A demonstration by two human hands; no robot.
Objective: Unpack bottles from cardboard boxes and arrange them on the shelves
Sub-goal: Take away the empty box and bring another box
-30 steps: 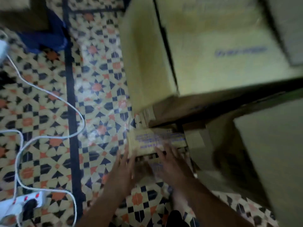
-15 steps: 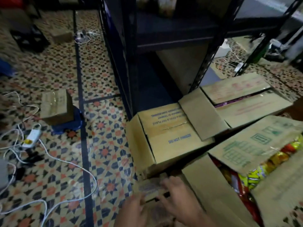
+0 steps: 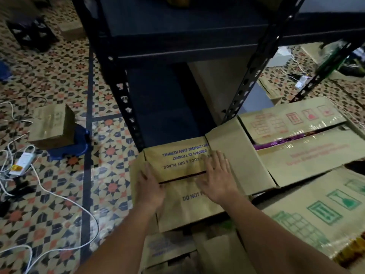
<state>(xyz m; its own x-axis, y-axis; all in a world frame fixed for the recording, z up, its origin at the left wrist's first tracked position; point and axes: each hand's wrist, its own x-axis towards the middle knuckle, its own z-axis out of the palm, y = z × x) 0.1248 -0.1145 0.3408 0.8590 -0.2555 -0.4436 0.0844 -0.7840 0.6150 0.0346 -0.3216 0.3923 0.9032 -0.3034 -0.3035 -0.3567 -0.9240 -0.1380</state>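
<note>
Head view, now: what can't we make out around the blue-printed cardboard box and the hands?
- Contents of the blue-printed brown cardboard box: flaps nearly closed, only a dark slit.
- Its print: partly covered by the right hand.
- Left hand fingertips: blurred at the seam.
- Black metal shelf top item: cut off by frame edge.

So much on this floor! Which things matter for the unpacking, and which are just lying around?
For the job:
blue-printed box
left hand
right hand
dark shelf rack

Lying about:
white cables
power strip
small box on a blue stand
</note>
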